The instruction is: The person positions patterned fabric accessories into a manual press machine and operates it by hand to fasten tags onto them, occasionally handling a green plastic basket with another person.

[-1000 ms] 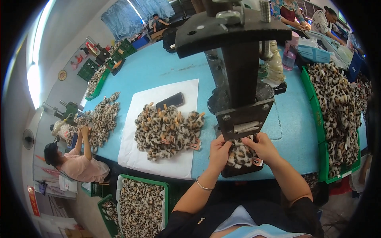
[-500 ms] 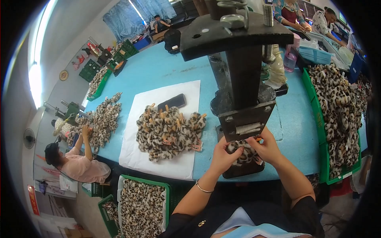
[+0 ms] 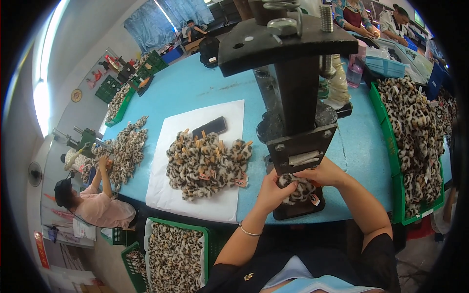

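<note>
My left hand (image 3: 271, 191) and my right hand (image 3: 322, 172) together hold a small leopard-print fluffy piece (image 3: 299, 189) under the head of a black metal press (image 3: 298, 97). The piece rests on the press's dark base plate (image 3: 298, 210) at the table's near edge. An orange tag hangs from the piece by my right hand. To the left, a pile of the same leopard-print pieces (image 3: 205, 163) lies on a white sheet (image 3: 195, 200), with a black phone (image 3: 210, 127) at its far side.
A green crate of leopard pieces (image 3: 415, 141) runs along the table's right edge, another green crate (image 3: 176, 254) stands below the near left edge. A seated person (image 3: 95, 205) works at a further pile (image 3: 124, 151) on the left. More people sit at the far end.
Both hands have shifted slightly on the fluffy piece under the press head; my view has moved a little closer. The piles have not moved.
</note>
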A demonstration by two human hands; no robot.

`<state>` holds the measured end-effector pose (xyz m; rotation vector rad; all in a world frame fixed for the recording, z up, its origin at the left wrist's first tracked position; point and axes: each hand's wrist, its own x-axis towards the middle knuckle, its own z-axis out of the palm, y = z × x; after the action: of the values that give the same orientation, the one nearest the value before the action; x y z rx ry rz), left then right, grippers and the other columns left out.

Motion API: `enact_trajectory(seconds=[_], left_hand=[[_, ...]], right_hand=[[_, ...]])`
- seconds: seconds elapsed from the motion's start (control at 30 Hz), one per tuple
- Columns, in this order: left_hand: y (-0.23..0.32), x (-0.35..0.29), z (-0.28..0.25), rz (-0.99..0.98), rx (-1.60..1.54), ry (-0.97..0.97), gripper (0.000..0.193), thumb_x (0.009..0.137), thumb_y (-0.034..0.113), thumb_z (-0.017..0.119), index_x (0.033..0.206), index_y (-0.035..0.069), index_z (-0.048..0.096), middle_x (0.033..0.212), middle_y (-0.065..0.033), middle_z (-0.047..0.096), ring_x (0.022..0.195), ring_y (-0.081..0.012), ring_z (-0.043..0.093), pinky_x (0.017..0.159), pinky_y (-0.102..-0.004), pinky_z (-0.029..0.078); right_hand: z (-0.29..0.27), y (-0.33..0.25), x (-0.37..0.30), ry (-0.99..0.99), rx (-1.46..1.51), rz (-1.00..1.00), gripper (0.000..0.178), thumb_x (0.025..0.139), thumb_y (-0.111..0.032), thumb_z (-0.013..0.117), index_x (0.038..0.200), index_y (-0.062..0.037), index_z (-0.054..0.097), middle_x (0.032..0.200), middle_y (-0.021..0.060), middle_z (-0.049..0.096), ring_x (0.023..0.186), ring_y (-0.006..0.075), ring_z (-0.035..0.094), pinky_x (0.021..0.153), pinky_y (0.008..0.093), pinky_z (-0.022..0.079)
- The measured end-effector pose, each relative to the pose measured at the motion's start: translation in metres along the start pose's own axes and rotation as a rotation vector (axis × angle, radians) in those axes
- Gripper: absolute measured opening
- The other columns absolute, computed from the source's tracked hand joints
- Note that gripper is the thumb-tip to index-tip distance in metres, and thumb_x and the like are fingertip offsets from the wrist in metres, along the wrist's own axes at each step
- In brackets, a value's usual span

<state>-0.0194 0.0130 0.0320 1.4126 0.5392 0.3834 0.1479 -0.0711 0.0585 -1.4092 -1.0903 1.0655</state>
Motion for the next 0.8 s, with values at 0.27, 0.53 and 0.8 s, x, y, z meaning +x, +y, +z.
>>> enact_trajectory(seconds=[0.27, 0.53, 0.8], left_hand=[[0.004, 0.002, 0.001, 0.115, 0.029, 0.016, 0.027, 0.078, 0.009, 0.068, 0.099, -0.007, 0.062, 0.093, -0.0061, 0.065, 0.081, -0.0079, 0.058, 0.072, -0.0229, 0.048], [-0.006, 0.008, 0.002, 0.225, 0.23, 0.007, 0.037, 0.075, 0.013, 0.07, 0.102, -0.008, 0.057, 0.098, -0.0064, 0.056, 0.092, -0.0118, 0.053, 0.081, -0.0237, 0.043], [-0.013, 0.036, 0.002, 0.355, 0.124, 0.043, 0.028, 0.076, 0.007, 0.068, 0.099, -0.006, 0.059, 0.093, -0.0042, 0.055, 0.089, -0.0103, 0.052, 0.078, -0.0245, 0.043]], right_hand=[[-0.025, -0.046, -0.015, 0.944, -0.329, -1.174, 0.031, 0.082, 0.002, 0.046, 0.114, 0.0034, 0.045, 0.124, 0.0164, 0.041, 0.109, 0.0222, 0.043, 0.097, 0.0378, 0.033], [-0.083, -0.268, 0.045, 0.225, 0.19, -0.427, 0.038, 0.09, -0.041, 0.052, 0.101, -0.0047, 0.056, 0.066, 0.002, 0.052, 0.048, 0.0101, 0.043, 0.042, 0.0225, 0.032], [-0.032, -0.16, -0.064, 0.175, 0.254, -1.356, 0.021, 0.094, -0.014, 0.041, 0.079, -0.0051, 0.052, 0.065, 0.0033, 0.039, 0.055, 0.0086, 0.035, 0.053, 0.0251, 0.034]])
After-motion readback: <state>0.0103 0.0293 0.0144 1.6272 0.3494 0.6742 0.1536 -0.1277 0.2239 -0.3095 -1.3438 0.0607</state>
